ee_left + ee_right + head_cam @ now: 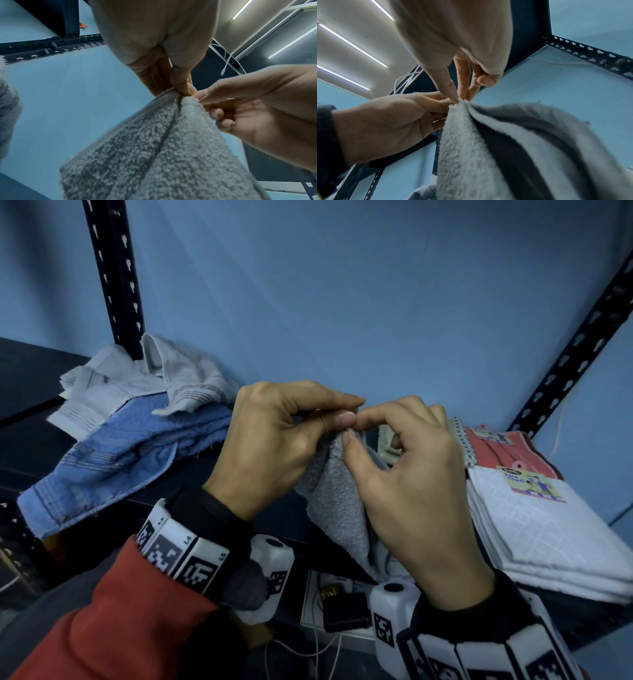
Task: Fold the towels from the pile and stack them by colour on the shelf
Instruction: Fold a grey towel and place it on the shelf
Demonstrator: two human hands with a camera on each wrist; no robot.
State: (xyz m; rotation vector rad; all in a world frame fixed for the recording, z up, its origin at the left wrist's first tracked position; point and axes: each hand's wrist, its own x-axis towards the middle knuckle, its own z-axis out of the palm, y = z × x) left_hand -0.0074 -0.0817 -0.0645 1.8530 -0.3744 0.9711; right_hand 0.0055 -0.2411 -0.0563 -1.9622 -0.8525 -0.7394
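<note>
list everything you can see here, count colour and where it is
grey towel: one, held up in front of the shelf, hanging down
loose towels: a pile, grey on blue, left on the shelf
folded towels: a stack, white in front with a label, red behind, right on the shelf
shelf: one, dark, slotted posts
left hand: pinches the grey towel's top
right hand: fingers pinch the same spot
</note>
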